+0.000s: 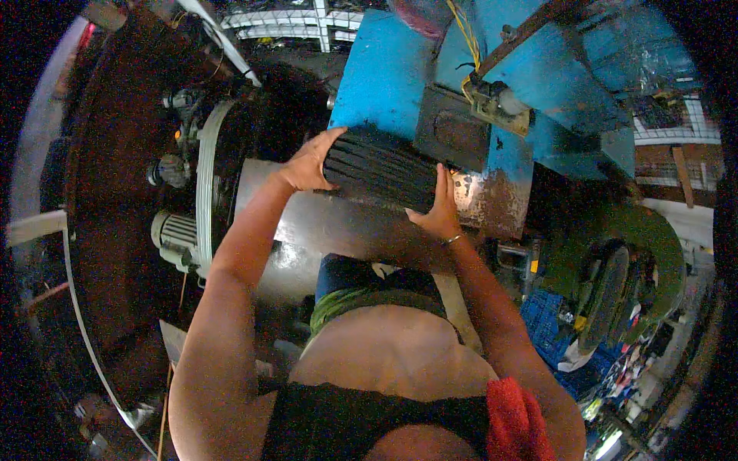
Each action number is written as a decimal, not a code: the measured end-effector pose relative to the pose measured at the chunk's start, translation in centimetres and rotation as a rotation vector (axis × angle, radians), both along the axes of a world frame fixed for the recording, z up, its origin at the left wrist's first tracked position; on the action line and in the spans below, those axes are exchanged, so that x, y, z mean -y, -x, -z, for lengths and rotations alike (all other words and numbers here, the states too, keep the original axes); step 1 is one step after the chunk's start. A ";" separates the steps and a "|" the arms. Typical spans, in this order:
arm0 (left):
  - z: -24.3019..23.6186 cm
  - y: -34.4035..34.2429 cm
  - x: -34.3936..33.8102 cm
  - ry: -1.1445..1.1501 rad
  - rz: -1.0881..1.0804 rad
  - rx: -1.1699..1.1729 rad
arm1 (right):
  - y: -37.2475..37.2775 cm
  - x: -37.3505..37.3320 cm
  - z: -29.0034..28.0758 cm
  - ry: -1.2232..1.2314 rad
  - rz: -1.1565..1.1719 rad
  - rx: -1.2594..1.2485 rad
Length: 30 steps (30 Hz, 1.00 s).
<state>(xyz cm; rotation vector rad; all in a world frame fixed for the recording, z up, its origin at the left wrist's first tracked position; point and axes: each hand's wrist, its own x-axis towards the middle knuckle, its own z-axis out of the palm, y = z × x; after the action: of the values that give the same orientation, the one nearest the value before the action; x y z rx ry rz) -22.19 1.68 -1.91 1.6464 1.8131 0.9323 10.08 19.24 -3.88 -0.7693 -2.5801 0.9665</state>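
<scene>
A dark block of long ribbed strips, looking like a stack of flat black pieces, lies across the metal work surface in front of me. At its left end, my left hand grips it with thumb and fingers spread along the edge. My right hand clasps the opposite end, fingers pointing up and thumb toward the front side. A thin bracelet circles my right wrist. Whether the strips are separate or one ribbed piece, I cannot tell.
Behind the strips rises a blue machine body with a dark plate and a small box with yellow wires. A grey motor stands at left. Blue crates with cluttered items sit at lower right.
</scene>
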 end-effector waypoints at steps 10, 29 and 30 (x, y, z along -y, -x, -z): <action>-3.9 -11.5 8.5 -0.075 -0.333 0.261 | -4.7 -3.1 -3.9 0.478 -0.267 -0.230; -7.9 -51.3 30.0 -0.554 -1.556 1.064 | -2.8 16.2 -10.0 1.220 -0.947 0.680; -8.2 -52.9 31.0 -0.622 -1.593 1.021 | -1.1 18.9 -10.7 1.183 -1.024 0.708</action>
<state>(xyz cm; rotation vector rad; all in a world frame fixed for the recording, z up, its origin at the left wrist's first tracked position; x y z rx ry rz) 30.75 -29.34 6.28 -0.6111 1.7491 2.4426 11.22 0.35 6.83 0.2438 -2.6963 3.1266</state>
